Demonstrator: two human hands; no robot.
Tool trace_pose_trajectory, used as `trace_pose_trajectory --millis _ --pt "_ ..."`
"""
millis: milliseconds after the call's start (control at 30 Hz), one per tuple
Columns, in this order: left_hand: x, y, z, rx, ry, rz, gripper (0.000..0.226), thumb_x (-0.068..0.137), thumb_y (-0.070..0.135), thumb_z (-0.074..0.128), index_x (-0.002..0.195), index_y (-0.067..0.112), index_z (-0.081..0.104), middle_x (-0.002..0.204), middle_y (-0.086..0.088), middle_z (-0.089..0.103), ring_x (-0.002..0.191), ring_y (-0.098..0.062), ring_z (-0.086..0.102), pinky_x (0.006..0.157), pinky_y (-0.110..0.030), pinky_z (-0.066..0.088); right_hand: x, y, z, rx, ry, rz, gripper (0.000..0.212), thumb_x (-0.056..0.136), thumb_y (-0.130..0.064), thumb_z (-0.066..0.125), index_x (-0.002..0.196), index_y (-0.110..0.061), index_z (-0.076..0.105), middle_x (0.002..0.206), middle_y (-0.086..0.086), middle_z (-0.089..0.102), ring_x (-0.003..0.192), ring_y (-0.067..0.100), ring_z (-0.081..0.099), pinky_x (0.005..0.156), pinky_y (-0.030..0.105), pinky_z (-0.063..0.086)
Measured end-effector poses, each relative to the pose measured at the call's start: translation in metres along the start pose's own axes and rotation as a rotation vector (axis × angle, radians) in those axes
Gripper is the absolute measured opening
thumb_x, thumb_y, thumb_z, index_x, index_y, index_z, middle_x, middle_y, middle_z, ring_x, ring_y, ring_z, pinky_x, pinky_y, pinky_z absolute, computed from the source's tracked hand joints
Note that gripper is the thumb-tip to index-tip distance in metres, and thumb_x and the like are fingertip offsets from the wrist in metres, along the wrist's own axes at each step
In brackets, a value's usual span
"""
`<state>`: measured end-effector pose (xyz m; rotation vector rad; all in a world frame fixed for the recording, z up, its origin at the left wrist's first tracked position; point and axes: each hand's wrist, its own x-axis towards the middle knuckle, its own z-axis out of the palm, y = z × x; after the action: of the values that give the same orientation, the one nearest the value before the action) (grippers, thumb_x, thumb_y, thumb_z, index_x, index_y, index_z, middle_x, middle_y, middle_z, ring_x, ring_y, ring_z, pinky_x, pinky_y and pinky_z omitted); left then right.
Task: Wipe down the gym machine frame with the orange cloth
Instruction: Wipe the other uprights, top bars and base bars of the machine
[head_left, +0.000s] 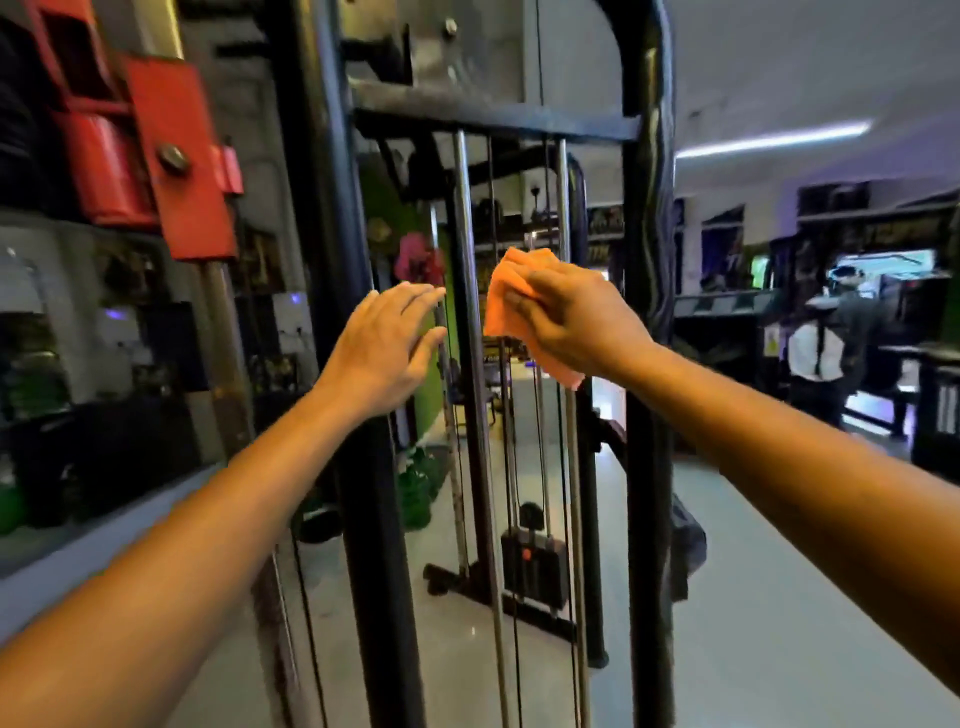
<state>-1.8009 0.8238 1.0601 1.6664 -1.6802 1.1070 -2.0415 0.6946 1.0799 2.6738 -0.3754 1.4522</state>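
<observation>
Right hand (576, 322) grasping the orange cloth (511, 291), fingers curled over the bunched fabric, which is held up at the level of the right-hand chrome guide rod (562, 192); a corner of the cloth hangs below the heel of the hand, and the blur does not show whether the fabric presses on the rod or sits just in front of it. Left hand (387, 343) released, fingers straight and slightly spread, palm forward, raised just beside the left-hand chrome guide rod (462, 208); contact with rod or frame cannot be told. Both forearms reach in from the lower corners. The gym machine frame (649, 364) consists of black uprights at left and right joined by a black crossbar (493, 117) above the hands, with the two chrome rods and thin dark cables (491, 197) running vertically between the uprights. Low down behind the rods stands a black weight stack (535, 569) on the pale floor (779, 597). At upper left, a red metal bracket (176, 156) with a bolt head. A strip light (774, 137) glows on the ceiling at right, and a person in a white top (815, 348) stands in the far right background.
</observation>
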Motion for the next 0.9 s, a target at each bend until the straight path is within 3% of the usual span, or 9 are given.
trace_pose_trajectory --millis 167,367,567,633,667,733,800,900 --pt "0.089 -0.034 -0.047 0.067 0.157 -0.005 0.051 0.109 0.038 0.056 0.156 0.019 0.051 0.154 0.000 0.055 0.145 -0.024 0.049 0.125 -0.051 0.030 0.107 0.006 -0.022 -0.029 0.102 -0.149 0.046 0.112 -0.045 0.056 0.156 -0.036 0.055 0.160 -0.003 0.057 0.140 0.026 0.058 0.116 0.051 0.050" --pt "0.174 -0.068 -0.072 0.201 0.253 -0.012 0.052 0.108 0.041 0.055 0.156 0.019 0.052 0.157 -0.002 0.055 0.147 -0.025 0.048 0.126 -0.053 0.032 0.208 0.029 -0.026 -0.062 0.190 -0.260 0.053 0.112 -0.049 0.052 0.163 -0.037 0.046 0.169 -0.006 0.046 0.150 0.028 0.050 0.120 0.052 0.047" --pt "0.219 -0.094 -0.089 0.306 0.318 -0.077 0.051 0.109 0.034 0.057 0.157 0.017 0.050 0.158 -0.006 0.053 0.148 -0.027 0.047 0.126 -0.052 0.033 0.283 0.035 -0.007 0.072 0.352 -0.299 0.051 0.113 -0.050 0.049 0.156 -0.025 0.045 0.143 0.008 0.062 0.124 0.032 0.064 0.097 0.046 0.052" --pt "0.224 -0.102 -0.091 0.333 0.336 -0.098 0.052 0.109 0.033 0.057 0.158 0.017 0.048 0.159 -0.006 0.052 0.149 -0.027 0.046 0.126 -0.052 0.033 0.299 0.037 0.016 0.107 0.331 -0.289 0.049 0.112 -0.051 0.048 0.153 -0.024 0.041 0.143 0.010 0.062 0.128 0.034 0.061 0.103 0.051 0.049" --pt "0.224 -0.107 -0.092 0.347 0.339 -0.100 0.052 0.109 0.032 0.057 0.158 0.017 0.047 0.160 -0.006 0.052 0.149 -0.028 0.046 0.126 -0.053 0.033 0.305 0.041 0.030 0.061 0.315 -0.292 0.050 0.113 -0.053 0.045 0.153 -0.024 0.041 0.148 0.011 0.058 0.136 0.035 0.055 0.111 0.054 0.043" --pt "0.223 -0.114 -0.091 0.367 0.326 -0.100 0.053 0.109 0.031 0.058 0.158 0.016 0.046 0.162 -0.007 0.049 0.151 -0.028 0.044 0.127 -0.054 0.032 0.311 0.056 0.059 -0.062 0.300 -0.298 0.057 0.114 -0.058 0.034 0.160 -0.025 0.039 0.170 0.006 0.040 0.160 0.038 0.030 0.131 0.061 0.015" --pt "0.222 -0.123 -0.090 0.393 0.304 -0.093 0.054 0.109 0.032 0.056 0.160 0.016 0.045 0.167 -0.006 0.043 0.156 -0.027 0.036 0.130 -0.053 0.027 0.314 0.071 0.077 -0.111 0.358 -0.303 0.062 0.111 -0.065 0.023 0.165 -0.035 0.032 0.182 -0.003 0.015 0.168 0.036 0.002 0.131 0.065 -0.013" --pt "0.223 -0.136 -0.088 0.419 0.281 -0.077 0.054 0.113 0.035 0.049 0.163 0.017 0.042 0.175 -0.001 0.030 0.164 -0.021 0.020 0.134 -0.052 0.017 0.321 0.073 0.090 -0.057 0.452 -0.233 0.058 0.110 -0.068 0.021 0.164 -0.047 0.026 0.183 -0.006 0.001 0.167 0.038 -0.013 0.129 0.069 -0.015"
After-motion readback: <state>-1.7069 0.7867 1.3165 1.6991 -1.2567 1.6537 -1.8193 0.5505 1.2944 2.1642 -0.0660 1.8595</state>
